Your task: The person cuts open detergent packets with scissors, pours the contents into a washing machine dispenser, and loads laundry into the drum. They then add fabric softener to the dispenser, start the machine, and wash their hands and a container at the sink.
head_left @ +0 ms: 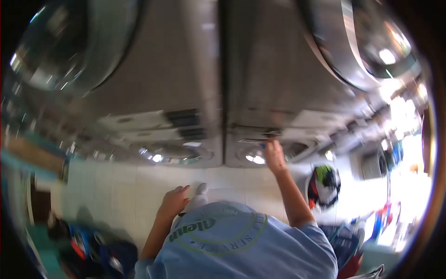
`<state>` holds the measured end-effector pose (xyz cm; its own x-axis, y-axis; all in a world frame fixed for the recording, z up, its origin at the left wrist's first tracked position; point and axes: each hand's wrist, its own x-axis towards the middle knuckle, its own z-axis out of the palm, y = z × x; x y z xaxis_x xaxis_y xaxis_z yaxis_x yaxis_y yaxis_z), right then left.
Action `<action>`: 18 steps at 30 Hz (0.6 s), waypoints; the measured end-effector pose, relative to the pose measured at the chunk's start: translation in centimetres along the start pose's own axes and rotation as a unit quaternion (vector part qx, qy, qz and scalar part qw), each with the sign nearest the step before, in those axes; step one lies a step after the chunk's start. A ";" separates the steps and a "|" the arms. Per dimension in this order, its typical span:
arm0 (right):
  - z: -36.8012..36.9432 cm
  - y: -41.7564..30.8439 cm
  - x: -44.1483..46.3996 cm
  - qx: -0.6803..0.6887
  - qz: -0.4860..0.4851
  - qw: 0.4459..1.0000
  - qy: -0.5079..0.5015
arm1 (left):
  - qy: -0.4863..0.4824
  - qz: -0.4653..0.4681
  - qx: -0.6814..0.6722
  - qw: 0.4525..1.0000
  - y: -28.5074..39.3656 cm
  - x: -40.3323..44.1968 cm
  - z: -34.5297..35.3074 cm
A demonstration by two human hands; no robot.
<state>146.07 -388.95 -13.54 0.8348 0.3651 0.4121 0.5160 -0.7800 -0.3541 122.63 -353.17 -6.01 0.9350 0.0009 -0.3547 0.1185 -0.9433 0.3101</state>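
My right hand [275, 157] reaches forward to the front of the right-hand stacked machine [265, 60], close to a dark slot-like panel [255, 131]. Its fingers look bent together, and a small blue spot [263, 146] shows at their tips; blur hides what it is. Just below that hand is the round glass door [254, 157] of the lower machine. My left hand [174, 201] hangs low over the floor near my shoe [201, 189], fingers loosely apart and holding nothing.
A second stacked machine [153, 60] stands on the left. Large round upper doors bulge out at left [69, 42] and right [367, 42]. To the right, a basket of clothes [324, 187] sits on the tiled floor [246, 183]. Dark bags or clothing [117, 255] lie behind at left.
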 end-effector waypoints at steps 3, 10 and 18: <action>1.5 -0.4 2.5 -0.059 -0.005 0.998 0.002 | 0.065 -0.014 -0.028 0.997 -2.7 -4.0 2.3; 7.0 -7.7 -0.2 0.061 0.046 0.992 0.098 | 0.045 -0.196 -0.088 0.976 -6.2 -10.3 4.5; 12.7 -40.2 -2.1 0.403 -0.076 0.877 -0.249 | 0.060 -0.227 -0.160 0.959 -18.5 -19.7 4.0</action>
<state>126.02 -351.91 -10.85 0.6215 0.7672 0.1586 0.4287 -0.1636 -0.8885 100.71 -337.12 -8.32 0.7921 0.4432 -0.4198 0.6009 -0.6868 0.4089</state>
